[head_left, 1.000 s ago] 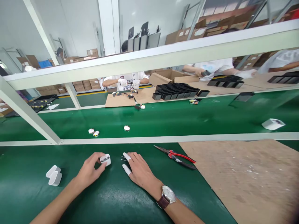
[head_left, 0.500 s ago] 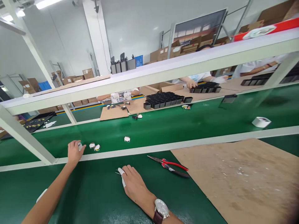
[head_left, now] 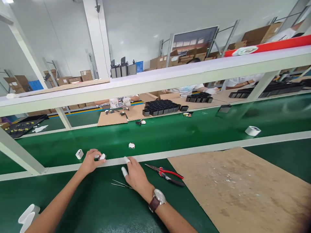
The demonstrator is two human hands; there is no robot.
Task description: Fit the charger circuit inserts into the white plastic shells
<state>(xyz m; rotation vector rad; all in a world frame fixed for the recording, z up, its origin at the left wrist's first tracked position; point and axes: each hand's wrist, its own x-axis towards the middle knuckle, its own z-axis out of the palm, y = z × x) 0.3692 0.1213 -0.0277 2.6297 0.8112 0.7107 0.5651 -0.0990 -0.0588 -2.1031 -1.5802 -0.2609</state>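
My left hand (head_left: 90, 162) is closed at the near edge of the green belt, its thumb and fingers around a small circuit board with a white part (head_left: 102, 157). Another pale bit shows between the fingers, partly hidden. My right hand (head_left: 138, 177) reaches toward the white rail, thumb and forefinger in white finger cots and spread apart. Metal tweezers (head_left: 121, 184) extend from under this hand, their rear end covered by it. Just right of it lie needle-nose pliers (head_left: 166, 174) with red and black handles. A white plastic housing (head_left: 79, 154) stands left of my left hand.
Another small white-topped board (head_left: 131, 145) and a white housing (head_left: 252, 131) lie on the belt (head_left: 165, 139). Cardboard (head_left: 233, 181) covers the right bench. White housings (head_left: 30, 215) lie lower left. A shelf beam (head_left: 145, 84) crosses above; co-workers sit beyond black boxes (head_left: 161, 107).
My left hand has left the white housing and moved right onto the small boards, closing there. My right hand has moved forward and its fingers have spread, showing more of the tweezers.
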